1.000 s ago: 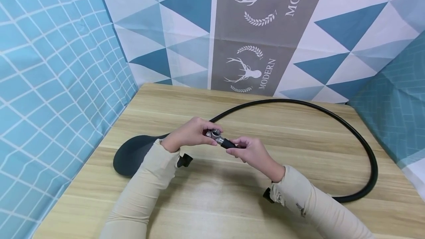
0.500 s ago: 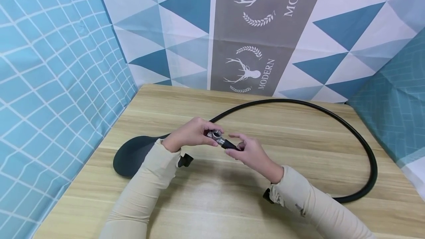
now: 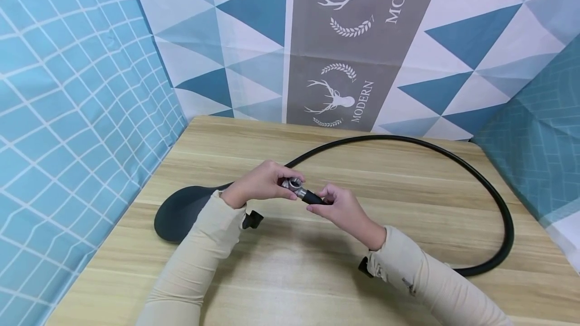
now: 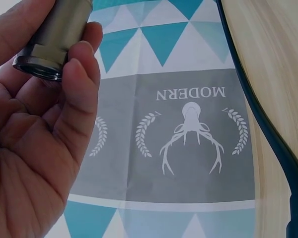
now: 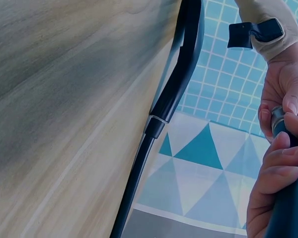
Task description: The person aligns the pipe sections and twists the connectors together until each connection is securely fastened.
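Observation:
A dark shower head [image 3: 177,215] lies on the wooden table at the left, partly hidden by the left sleeve. My left hand [image 3: 263,181] grips a silver metal fitting [image 3: 295,185], with a round opening facing up, between thumb and fingers. In the left wrist view, the fitting [image 4: 63,27] shows as a metal cylinder with an open threaded end. The black hose end [image 3: 311,197] meets the fitting through a metal collar. My right hand [image 3: 346,210] pinches that hose end, thumb below and fingers above. Seen from the right wrist, both hands are close together at the collar [image 5: 278,118].
The black hose [image 3: 491,185] loops across the back and right of the table [image 3: 290,286], then passes under the right sleeve. Blue grid cloth [image 3: 77,114] hangs at the left, and a patterned backdrop [image 3: 254,39] stands behind the table.
My right fingers spread off the hose end half a second ago and now curl back onto it. The left hand and the metal fitting have kept their place.

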Demonstrator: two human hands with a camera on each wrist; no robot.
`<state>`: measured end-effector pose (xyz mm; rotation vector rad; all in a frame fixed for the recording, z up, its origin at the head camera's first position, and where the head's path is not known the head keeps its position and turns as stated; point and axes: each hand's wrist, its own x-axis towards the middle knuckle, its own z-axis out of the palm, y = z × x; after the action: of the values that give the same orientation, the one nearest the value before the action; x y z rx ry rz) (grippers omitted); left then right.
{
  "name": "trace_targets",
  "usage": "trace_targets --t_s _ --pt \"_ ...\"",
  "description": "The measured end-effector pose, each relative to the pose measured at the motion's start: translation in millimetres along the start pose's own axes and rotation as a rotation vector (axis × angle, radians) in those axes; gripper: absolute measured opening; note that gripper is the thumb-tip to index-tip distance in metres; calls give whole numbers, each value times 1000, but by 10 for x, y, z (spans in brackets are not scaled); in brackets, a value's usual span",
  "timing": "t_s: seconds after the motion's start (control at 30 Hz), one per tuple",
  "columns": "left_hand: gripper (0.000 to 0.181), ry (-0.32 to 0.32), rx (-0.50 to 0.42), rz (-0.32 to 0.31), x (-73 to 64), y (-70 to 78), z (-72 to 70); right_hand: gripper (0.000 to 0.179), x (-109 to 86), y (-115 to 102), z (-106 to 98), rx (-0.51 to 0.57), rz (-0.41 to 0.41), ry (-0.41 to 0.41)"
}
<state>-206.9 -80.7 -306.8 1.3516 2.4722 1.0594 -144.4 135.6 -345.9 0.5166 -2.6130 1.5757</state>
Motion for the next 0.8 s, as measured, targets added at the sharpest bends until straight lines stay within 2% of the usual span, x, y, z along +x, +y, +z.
trace_targets --t_s 0.23,0.43,0.53,0.67,0.8 --pt "29 5 4 -4 -8 -35 -1 14 14 8 -6 26 8 -7" --pt "28 -34 -13 12 31 -47 43 12 -29 44 -37 39 11 -6" --pt "29 -48 -5 -4 9 -49 46 13 -36 54 -31 38 5 -29" --pt "31 -32 2 -27 -33 -47 23 12 -12 50 -11 29 -14 -49" --pt "31 -16 -3 -10 -40 -41 -3 10 17 35 -12 13 -45 -55"
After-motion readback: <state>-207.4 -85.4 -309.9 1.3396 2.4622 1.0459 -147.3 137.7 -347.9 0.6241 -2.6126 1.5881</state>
